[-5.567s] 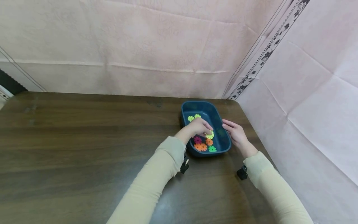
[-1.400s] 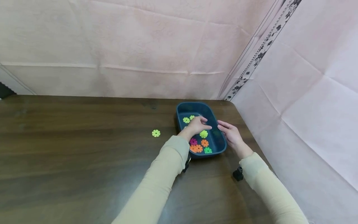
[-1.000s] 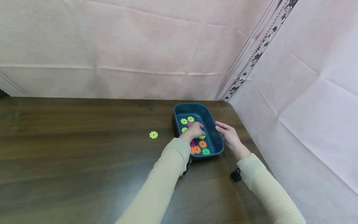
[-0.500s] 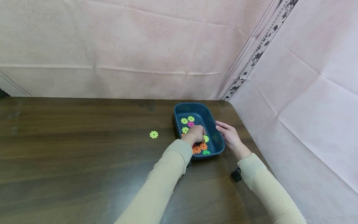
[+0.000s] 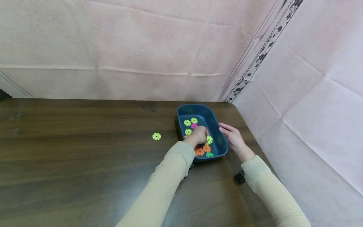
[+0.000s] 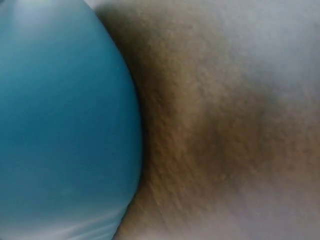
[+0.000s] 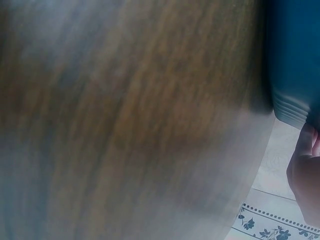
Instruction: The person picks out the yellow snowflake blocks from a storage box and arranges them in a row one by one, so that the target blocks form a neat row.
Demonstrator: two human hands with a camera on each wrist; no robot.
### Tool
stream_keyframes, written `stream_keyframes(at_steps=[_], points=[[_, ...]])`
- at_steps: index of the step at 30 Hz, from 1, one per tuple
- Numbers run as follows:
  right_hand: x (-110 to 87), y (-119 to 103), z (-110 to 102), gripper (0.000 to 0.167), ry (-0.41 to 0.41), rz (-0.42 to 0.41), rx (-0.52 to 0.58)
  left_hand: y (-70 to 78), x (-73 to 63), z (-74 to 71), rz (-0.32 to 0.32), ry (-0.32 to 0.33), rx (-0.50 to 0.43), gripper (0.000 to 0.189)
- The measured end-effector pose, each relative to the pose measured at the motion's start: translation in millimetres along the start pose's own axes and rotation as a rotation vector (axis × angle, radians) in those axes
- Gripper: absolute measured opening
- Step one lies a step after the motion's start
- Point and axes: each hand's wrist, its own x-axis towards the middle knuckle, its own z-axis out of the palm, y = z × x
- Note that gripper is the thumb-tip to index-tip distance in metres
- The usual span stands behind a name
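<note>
My left hand (image 5: 199,135) reaches down into a dark blue rectangular tub (image 5: 218,145). Its fingers point downward and pinch at a yellow flower-shaped disc (image 5: 209,140), though the fingertips are largely hidden. Around it in the tub lie several more notched discs: orange (image 5: 199,152), green (image 5: 210,154), pink (image 5: 193,125) and yellow (image 5: 187,122). My right hand (image 5: 234,137) rests against the tub's right rim with nearly straight fingers. That hand also shows at the tub's edge in the right wrist view. A single yellow disc (image 5: 156,136) lies on the table left of the tub.
The brown wooden table (image 5: 85,151) spreads widely to the left. A pale pink cloth (image 5: 127,47) hangs behind it, and a white one (image 5: 312,110) covers the right side near the tub. In the left wrist view, the tub's wall (image 6: 65,120) fills the left part.
Over the last seconds a yellow disc has come to lie on the table left of the tub. The left hand has returned into the tub and lowered its fingers, nudging discs. The right hand stays at the rim.
</note>
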Motion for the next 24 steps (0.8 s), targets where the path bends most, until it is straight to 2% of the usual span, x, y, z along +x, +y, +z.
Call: stream_keyframes(at_steps=[12, 19, 24], points=[[2.3, 0.7, 0.8, 0.050, 0.010, 0.004, -0.001, -2.3, 4.5, -2.5, 0.028, 0.101, -0.178, 0.021], [1.0, -1.2, 0.9, 0.049, 0.008, 0.001, 0.006, -1.0, -1.6, -12.7, 0.023, 0.126, -0.315, 0.018], [-0.6, -0.3, 0.0, 0.050, 0.013, 0.012, -0.033, -3.2, -6.7, -23.1, 0.006, 0.144, -0.369, 0.019]])
